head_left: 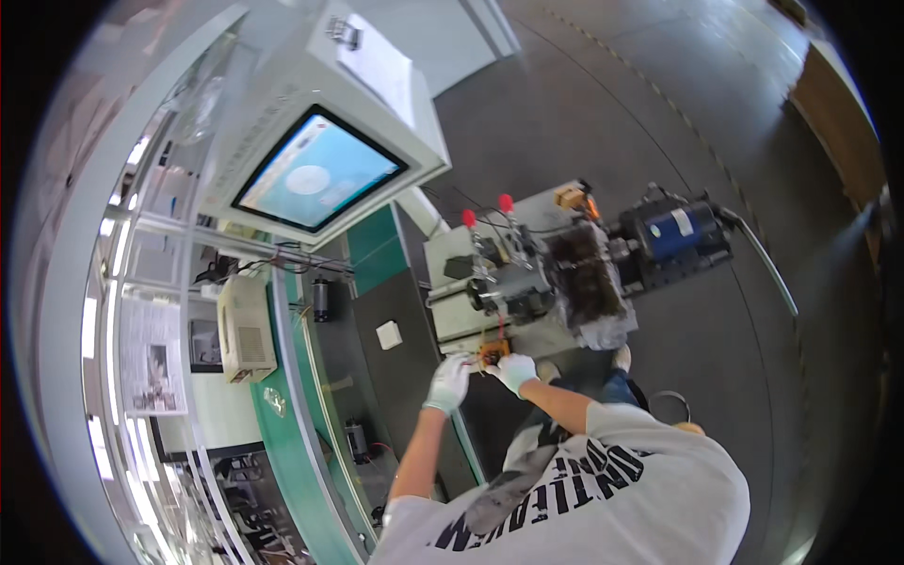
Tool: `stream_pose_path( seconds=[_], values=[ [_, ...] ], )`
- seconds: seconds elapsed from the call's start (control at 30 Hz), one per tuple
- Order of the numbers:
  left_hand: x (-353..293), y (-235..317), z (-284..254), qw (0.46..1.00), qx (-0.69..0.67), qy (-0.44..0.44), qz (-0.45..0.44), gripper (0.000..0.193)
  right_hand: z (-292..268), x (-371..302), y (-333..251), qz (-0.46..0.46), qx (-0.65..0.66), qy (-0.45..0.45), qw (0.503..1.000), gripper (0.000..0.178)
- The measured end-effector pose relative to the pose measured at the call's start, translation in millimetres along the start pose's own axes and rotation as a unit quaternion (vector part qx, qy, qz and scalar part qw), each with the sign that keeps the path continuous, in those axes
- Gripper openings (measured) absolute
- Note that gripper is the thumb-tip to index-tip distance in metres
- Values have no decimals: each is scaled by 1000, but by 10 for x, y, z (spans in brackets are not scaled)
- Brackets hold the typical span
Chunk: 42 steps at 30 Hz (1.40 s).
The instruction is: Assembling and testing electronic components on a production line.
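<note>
White gloves cover both of my hands. My left hand (448,382) is at the left side of a small orange part (494,352), its fingers drawn together by some thin wires. From the right, my right hand (515,373) reaches the lower edge of that part with closed fingers. What lies between the fingertips is too small to make out. Just beyond, a grey cylindrical motor (518,290) is mounted on a pale metal bench plate (452,315). A red wire runs between the motor and the orange part. Two red-handled clamps (470,220) stand upright behind the motor.
To the right, a blue motor (667,234) is coupled to the rig beside a dark block (582,264). A monitor cabinet (320,169) with a lit screen overhangs the far left. A white square item (389,334) lies on the dark bench surface; a beige box (247,331) stands farther left.
</note>
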State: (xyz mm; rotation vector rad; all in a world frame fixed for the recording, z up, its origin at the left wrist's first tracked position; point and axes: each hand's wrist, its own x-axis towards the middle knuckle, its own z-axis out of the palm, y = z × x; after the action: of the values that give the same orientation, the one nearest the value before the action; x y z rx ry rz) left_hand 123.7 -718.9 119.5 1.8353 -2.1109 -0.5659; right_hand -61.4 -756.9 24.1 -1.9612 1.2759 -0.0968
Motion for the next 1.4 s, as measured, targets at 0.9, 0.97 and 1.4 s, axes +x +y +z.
stream_pose_path(
  seconds=[0.9,0.97,1.4],
  values=[
    [2120,-274,-433,987,-35,-153,-26,46,-1981,-2695,2233,345,118,223,904,34],
    [2177,-203,-400,980,-45,-179,-68,47,-2161,-2781,2599,348,94,272,892,33],
    [1925,-200,161,886,-376,36,-271,37,-3732,-2976,5097,573,-123,175,791,61]
  ],
)
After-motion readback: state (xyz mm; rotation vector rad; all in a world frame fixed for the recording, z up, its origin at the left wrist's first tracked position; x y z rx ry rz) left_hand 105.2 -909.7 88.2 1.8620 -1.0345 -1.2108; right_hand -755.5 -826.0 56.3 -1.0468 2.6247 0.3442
